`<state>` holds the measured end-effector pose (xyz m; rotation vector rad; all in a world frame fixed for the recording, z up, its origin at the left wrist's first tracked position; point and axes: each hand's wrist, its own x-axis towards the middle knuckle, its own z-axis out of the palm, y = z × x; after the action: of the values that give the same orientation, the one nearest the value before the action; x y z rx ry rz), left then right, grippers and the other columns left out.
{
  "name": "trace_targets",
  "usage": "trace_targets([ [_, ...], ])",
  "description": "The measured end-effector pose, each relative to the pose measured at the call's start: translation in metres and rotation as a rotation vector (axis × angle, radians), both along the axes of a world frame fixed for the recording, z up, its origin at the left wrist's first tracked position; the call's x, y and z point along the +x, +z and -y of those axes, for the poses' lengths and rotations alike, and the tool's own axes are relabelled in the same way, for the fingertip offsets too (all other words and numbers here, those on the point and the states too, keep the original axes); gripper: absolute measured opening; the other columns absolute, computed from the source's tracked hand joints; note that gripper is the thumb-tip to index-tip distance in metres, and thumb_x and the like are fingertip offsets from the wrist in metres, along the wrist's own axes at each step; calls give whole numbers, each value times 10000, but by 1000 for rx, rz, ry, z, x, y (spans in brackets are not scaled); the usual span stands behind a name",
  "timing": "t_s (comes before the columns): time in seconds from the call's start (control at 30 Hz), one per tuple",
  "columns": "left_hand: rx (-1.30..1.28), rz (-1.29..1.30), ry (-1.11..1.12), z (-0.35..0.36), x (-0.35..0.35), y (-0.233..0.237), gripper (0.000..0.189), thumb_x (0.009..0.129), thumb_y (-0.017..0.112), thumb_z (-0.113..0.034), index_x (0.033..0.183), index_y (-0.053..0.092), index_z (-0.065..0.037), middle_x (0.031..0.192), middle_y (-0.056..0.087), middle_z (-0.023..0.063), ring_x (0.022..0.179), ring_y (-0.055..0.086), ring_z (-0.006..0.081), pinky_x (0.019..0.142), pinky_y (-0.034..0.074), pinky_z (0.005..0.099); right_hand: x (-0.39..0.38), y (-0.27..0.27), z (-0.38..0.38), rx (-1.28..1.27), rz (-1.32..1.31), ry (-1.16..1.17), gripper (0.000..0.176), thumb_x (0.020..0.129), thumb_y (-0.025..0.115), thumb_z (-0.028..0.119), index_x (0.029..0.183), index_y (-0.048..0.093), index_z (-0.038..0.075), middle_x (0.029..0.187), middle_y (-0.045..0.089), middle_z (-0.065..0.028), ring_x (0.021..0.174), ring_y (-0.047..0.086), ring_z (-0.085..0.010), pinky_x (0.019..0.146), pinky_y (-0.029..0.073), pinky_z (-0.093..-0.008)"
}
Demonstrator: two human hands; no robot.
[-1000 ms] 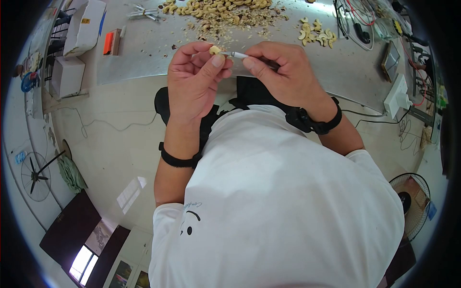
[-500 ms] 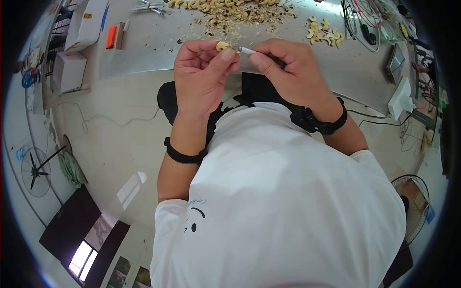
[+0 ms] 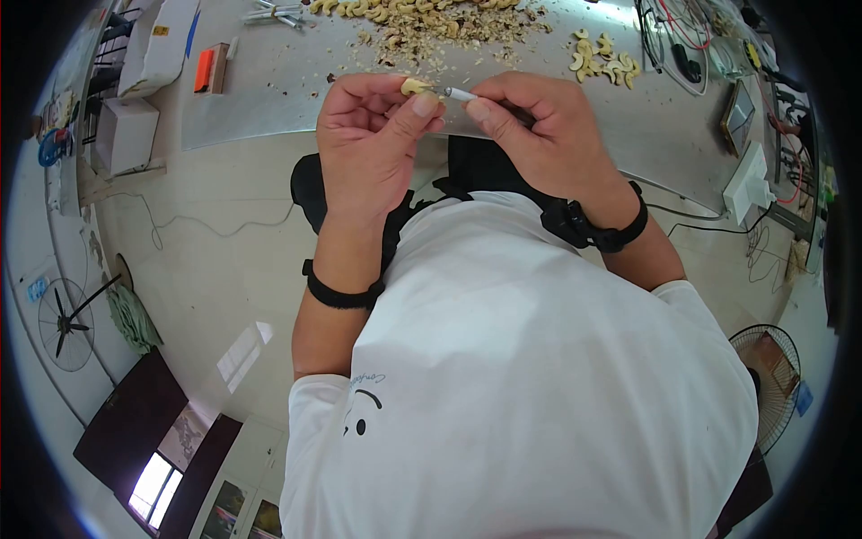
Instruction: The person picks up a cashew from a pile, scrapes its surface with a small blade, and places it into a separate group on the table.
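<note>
Between the thumb and fingers of my left hand is a pale yellow cashew nut. My right hand is closed around a thin tool with a white collar, its metal tip pointing left at the nut. Whether the tip touches the nut is too small to tell. Both hands are above the front edge of the grey metal table. Beyond them lies a heap of cashews and broken bits. A smaller group of cashews rests to the right.
An orange and brown block and several metallic tools lie at the table's left. Cables, a small framed device and a white power strip are at the right. A fan stands lower right.
My left hand has shifted very slightly left and the nut looks a little turned between its fingers. My right hand keeps nearly the same pose with the tool.
</note>
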<state>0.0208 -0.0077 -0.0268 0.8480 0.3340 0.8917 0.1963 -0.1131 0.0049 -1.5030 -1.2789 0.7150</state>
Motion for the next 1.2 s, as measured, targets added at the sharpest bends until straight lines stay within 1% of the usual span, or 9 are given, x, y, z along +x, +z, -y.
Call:
trace_targets([
  [0.17,21,-43,4,1,1,1,230,928,718,82,1112,608,-1,1006,732,143,883,751,205,774,656,330,1,0,1,4,26,-21,137,936,727,159,939,743,23,708,661,-90,571,558,-169,552,455,-313],
  [0.27,56,-71,-14,0,-1,2,234,922,724,82,1106,607,-2,1004,730,137,875,747,197,776,654,329,-1,-7,0,49,51,-95,136,936,725,157,937,744,23,713,669,-94,571,567,-175,554,460,-313],
  [0.37,77,-96,-27,5,1,8,237,919,726,84,1109,612,-1,1001,728,127,874,743,190,776,649,326,2,-3,2,-13,10,-108,135,933,728,151,937,741,17,714,666,-91,575,571,-180,556,463,-311],
  [0.47,50,-89,-24,4,3,5,248,921,724,83,1132,618,3,1007,726,122,884,740,187,776,646,325,6,3,6,48,21,-6,128,931,730,142,937,738,15,717,662,-90,579,575,-182,555,462,-311],
  [0.57,44,-107,-14,6,3,7,266,926,720,80,1166,630,8,1012,725,114,894,737,184,779,643,321,8,3,6,62,35,22,118,928,732,135,936,738,17,718,655,-88,583,572,-176,552,458,-313],
  [0.67,108,-135,-37,4,1,5,285,974,654,73,1239,632,-28,1038,726,102,924,737,205,793,619,326,8,5,7,39,65,8,110,927,732,132,933,741,23,707,652,-95,574,576,-189,545,455,-318],
  [0.77,71,-110,-13,5,3,7,280,939,709,70,1205,643,13,1021,724,112,888,735,182,779,638,311,6,2,6,74,89,-19,111,922,736,131,930,740,21,698,652,-104,567,585,-207,541,455,-322],
  [0.97,2,-95,-38,7,2,11,284,962,681,61,1234,623,1,1030,723,115,872,732,183,769,636,306,1,-8,2,122,84,-193,119,919,740,133,919,735,15,709,660,-111,570,595,-218,542,461,-325],
  [1.2,-26,-93,-9,8,4,10,287,940,701,81,1180,576,-17,1009,720,120,876,733,184,757,633,308,4,2,8,92,77,-61,117,920,739,136,918,730,20,731,664,-111,593,613,-243,557,475,-343],
])
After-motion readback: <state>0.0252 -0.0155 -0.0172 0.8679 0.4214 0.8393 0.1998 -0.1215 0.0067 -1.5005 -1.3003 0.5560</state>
